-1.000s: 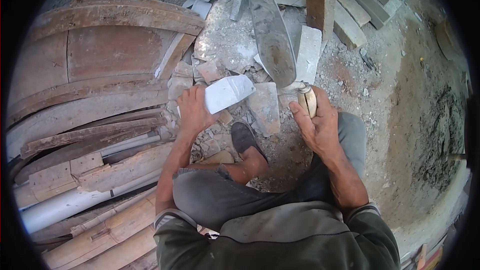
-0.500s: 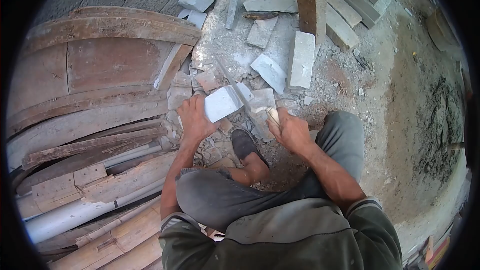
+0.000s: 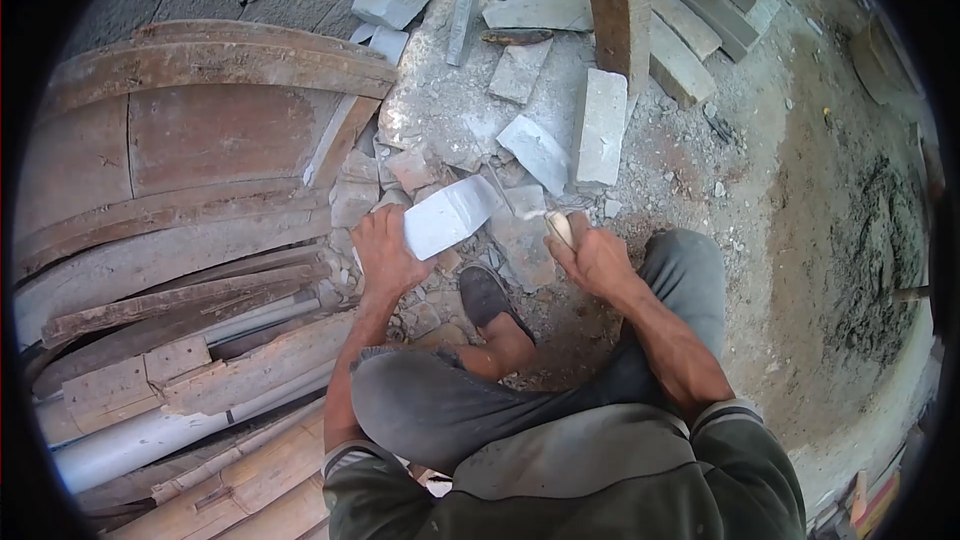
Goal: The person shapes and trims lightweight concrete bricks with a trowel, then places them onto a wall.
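Observation:
My left hand (image 3: 388, 252) grips the near end of a pale, lightweight concrete block (image 3: 440, 224), fingers over its edge. The block is held up at a slant above the rubble, and its far right end shows a sloped, rough face. In my right hand (image 3: 602, 258) is a trowel (image 3: 560, 229), its light wooden handle wrapped by my fingers. The thin blade is seen nearly edge-on and points up and left, close to the right of the block's end. Below lies a flat grey slab piece (image 3: 525, 248) among broken bits.
Block offcuts (image 3: 535, 152) and an upright block (image 3: 601, 128) lie ahead near a wooden post (image 3: 620, 10). Planks, bamboo and a pipe (image 3: 150, 445) are stacked at left, below a wooden-framed panel (image 3: 220, 130). A mortar patch (image 3: 875, 270) lies at right.
The trowel blade, which overlapped the block's far end, has moved right and off it. My right hand has shifted slightly right. The block's end now shows a sloped face.

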A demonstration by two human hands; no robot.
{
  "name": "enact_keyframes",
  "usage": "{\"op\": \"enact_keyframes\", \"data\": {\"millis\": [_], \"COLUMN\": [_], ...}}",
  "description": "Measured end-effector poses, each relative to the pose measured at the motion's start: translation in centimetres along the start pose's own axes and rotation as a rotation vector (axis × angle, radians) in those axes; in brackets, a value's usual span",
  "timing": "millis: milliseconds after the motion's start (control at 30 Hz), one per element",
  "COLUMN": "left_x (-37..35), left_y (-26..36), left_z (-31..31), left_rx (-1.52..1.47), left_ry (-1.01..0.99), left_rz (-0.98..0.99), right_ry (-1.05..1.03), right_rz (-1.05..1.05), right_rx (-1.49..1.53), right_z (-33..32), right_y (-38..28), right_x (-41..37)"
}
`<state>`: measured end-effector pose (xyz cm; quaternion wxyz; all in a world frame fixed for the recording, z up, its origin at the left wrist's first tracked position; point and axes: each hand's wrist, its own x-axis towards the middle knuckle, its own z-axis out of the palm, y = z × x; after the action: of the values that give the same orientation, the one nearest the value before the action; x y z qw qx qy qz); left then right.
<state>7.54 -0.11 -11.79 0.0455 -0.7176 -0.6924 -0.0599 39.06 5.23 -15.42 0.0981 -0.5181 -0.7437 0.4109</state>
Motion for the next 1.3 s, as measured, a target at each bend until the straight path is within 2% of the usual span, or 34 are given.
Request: {"op": "enact_keyframes", "data": {"millis": [67,133,200,267,333,400,433,533,567,700,767,900,967,1000,1100,1133,1200,1233,1267,1300], "left_x": [-0.6,-0.1,0.0,-0.3,0.6,-0.2,-0.1,-0.1,0.0,0.3,-0.3,-0.3,-0.7,-0.5,-1.1,-0.8,-0.3,-0.3,-0.5,-0.9], "left_y": [0.2,-0.2,-0.1,0.1,-0.3,-0.1,0.1,0.2,0.2,0.2,0.1,0.0,-0.2,-0.3,0.1,0.3,0.1,0.0,0.0,-0.1], "left_z": [0.0,0.1,0.1,0.3,0.5,0.2,0.1,0.0,0.2,0.0,0.2,0.3,0.6,0.6,0.4,0.2,0.0,0.2,0.3,0.0], "left_rx": [-0.024,-0.026,0.001,0.003,-0.002,-0.006,-0.021,-0.021,-0.021,-0.02,-0.009,-0.019,0.005,0.01,-0.017,-0.025,-0.026,-0.015,-0.006,0.0], "left_ry": [-0.03,-0.01,0.006,0.018,0.047,0.009,-0.009,0.0,0.014,-0.003,0.0,-0.008,0.031,0.034,0.007,-0.017,-0.024,-0.011,0.001,0.005], "left_rz": [-0.02,-0.016,0.01,0.013,0.017,-0.004,-0.019,-0.019,-0.013,-0.034,-0.027,-0.02,-0.008,-0.008,-0.026,-0.041,-0.043,-0.039,-0.037,-0.02], "right_ry": [0.031,0.366,0.376,-0.108,-0.095,0.005,0.137,0.189,-0.099,-0.092,0.244,0.221,-0.061,-0.059,0.166,0.158,0.345,0.155,0.17,0.029], "right_rz": [0.004,-0.149,-0.172,0.092,0.093,0.063,-0.006,-0.015,0.104,0.079,-0.009,-0.112,0.079,0.073,-0.067,-0.062,-0.158,-0.114,-0.119,-0.026], "right_rx": [0.095,0.581,0.557,-0.034,0.018,0.187,0.297,0.171,-0.068,-0.072,0.12,0.125,-0.113,-0.111,0.091,0.094,0.138,-0.056,-0.057,-0.118], "right_z": [-2.6,-2.6,1.4,3.3,0.9,-2.3,-2.7,2.8,4.4,1.3,-0.3,3.3,3.4,2.6,-2.5,-1.7,0.8,3.4,3.1,2.9], "right_y": [-2.8,-4.2,-1.2,1.3,0.9,-1.7,-2.9,0.0,2.0,0.3,-2.0,0.8,2.4,1.7,-2.6,-3.0,-2.6,0.0,1.1,1.8], "right_x": [-0.6,-0.8,-0.2,0.4,1.0,-0.3,-0.6,-0.1,0.9,0.6,0.2,0.9,2.3,2.2,-0.3,-0.8,-0.9,0.0,-0.1,-0.3]}}
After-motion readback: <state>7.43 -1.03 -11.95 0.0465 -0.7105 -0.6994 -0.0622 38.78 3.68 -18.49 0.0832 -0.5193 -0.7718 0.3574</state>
